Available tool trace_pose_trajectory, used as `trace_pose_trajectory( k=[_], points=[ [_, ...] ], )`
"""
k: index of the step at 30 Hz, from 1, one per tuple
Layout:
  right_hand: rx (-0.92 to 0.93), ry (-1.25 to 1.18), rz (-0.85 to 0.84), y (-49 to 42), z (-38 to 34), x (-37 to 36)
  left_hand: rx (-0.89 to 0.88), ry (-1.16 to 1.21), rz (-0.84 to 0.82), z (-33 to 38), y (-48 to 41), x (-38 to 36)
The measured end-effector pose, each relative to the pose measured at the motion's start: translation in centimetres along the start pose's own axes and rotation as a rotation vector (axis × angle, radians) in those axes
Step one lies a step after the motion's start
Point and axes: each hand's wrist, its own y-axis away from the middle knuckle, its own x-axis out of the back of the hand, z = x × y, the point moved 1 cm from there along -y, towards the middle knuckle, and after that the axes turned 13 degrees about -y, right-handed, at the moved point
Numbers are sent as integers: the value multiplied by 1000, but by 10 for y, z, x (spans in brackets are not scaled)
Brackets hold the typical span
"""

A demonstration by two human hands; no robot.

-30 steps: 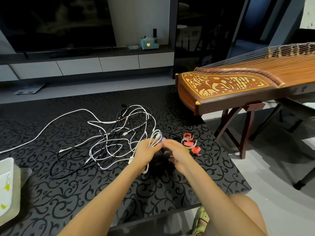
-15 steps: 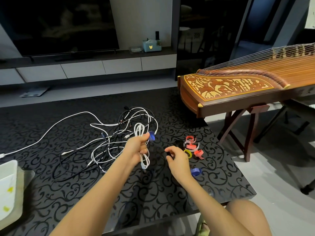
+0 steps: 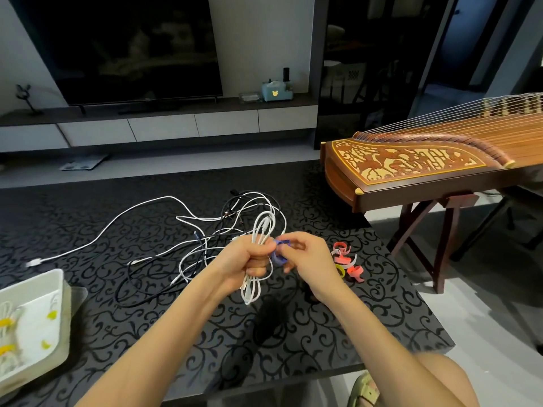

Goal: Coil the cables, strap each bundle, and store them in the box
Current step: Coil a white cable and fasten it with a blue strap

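My left hand (image 3: 245, 259) grips a coiled white cable (image 3: 263, 227) upright at its middle, loops sticking out above and below the fist. My right hand (image 3: 308, 257) pinches a blue strap (image 3: 279, 254) that lies against the bundle's right side. Behind them a tangle of loose white and black cables (image 3: 205, 230) spreads over the black patterned table (image 3: 147, 318). A white box (image 3: 44, 292) at the left edge holds coiled cables with yellow straps. Spare red and yellow straps (image 3: 346, 259) lie to the right of my hands.
A wooden zither on a stand (image 3: 426, 168) sits close to the table's right side. A TV and a low cabinet (image 3: 188, 127) run along the back wall. My knee and a sandal (image 3: 364, 389) show below the table's front edge.
My right hand came back from the table to the bundle and took hold of the blue strap. My left hand turned the coil more upright and raised it slightly.
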Motion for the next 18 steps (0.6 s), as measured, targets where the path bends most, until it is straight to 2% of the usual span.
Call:
trace_pose_trajectory(
  k=[4, 6, 8, 9, 11, 14, 16, 18],
  points=[
    [-294, -464, 1, 9, -6, -15, -162, 24, 8, 1, 21, 0],
    [-355, -608, -9, 14, -6, -19, -191, 105, 17, 0, 29, 1],
    [-334, -698, 48, 19, -7, -23, -161, 178, 1, 1, 38, 4],
    [-279, -668, 85, 21, -8, -23, -120, 182, -15, 3, 42, 3],
    [-80, -418, 130, 25, -10, -27, -39, 112, -7, 6, 52, 2],
    [233, 12, 112, 30, -19, -38, -87, -59, 111, 15, 62, 0],
    [287, 70, 89, 34, -27, -45, -153, -67, 176, 20, 67, 0],
    [236, -5, 89, 37, -35, -51, -206, -88, 192, 23, 71, 1]
  ],
)
